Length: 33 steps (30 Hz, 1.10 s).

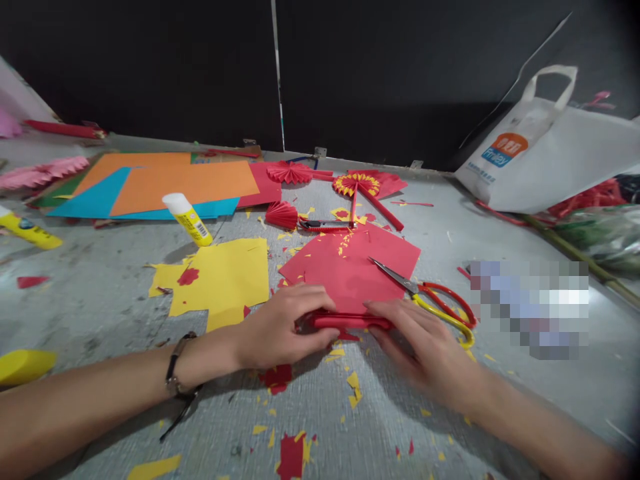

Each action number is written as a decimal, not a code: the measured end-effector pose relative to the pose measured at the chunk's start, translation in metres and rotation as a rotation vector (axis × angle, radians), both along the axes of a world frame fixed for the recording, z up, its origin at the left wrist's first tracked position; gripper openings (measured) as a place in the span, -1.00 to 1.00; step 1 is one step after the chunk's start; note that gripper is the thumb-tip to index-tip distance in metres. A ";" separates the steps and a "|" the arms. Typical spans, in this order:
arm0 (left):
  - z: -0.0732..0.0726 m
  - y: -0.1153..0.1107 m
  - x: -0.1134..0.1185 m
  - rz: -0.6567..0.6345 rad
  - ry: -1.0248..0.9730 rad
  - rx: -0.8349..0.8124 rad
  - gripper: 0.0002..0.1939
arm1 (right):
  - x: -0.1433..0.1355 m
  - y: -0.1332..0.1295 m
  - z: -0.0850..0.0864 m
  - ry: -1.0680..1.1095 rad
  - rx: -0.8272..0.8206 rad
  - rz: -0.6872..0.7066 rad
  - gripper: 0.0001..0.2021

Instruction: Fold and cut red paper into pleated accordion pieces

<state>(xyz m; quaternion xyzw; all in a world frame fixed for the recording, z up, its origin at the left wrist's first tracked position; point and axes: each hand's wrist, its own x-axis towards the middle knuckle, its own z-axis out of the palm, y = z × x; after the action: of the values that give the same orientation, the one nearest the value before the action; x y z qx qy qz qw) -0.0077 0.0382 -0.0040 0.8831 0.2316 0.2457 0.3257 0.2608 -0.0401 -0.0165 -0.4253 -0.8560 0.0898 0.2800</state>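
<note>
Between my two hands is a narrow folded strip of red paper (350, 321). My left hand (295, 327) pinches its left end between thumb and fingers. At the other end, my right hand (415, 340) grips it the same way. Just beyond lies a flat sheet of red paper (360, 263), with small yellow scraps on it. Scissors (445, 300) with red and yellow handles rest beside my right hand, their blades over the red sheet. A cut piece of yellow paper (235, 273) lies past my left hand, with a small red cutout (189, 276) on top.
A glue stick (187, 219) stands tilted near the yellow paper. Coloured sheets (185, 183) are stacked at the back left. Behind the red sheet lie a utility knife (327, 225) and pleated paper fans (357, 183). A white bag (530, 153) stands at the right. Paper scraps litter the surface.
</note>
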 end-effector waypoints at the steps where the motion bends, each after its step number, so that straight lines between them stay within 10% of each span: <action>1: 0.001 0.001 0.000 0.012 -0.013 -0.065 -0.86 | 0.000 0.000 0.000 0.004 -0.003 -0.004 -0.63; 33: 0.002 0.009 0.000 0.089 -0.172 -0.474 -0.82 | -0.009 -0.001 0.009 0.158 -0.032 -0.012 -0.88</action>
<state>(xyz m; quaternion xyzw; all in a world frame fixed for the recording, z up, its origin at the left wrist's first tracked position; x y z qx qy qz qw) -0.0078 0.0469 -0.0021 0.7468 0.2928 0.2730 0.5310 0.2518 -0.0407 -0.0072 -0.4263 -0.8272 0.1348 0.3403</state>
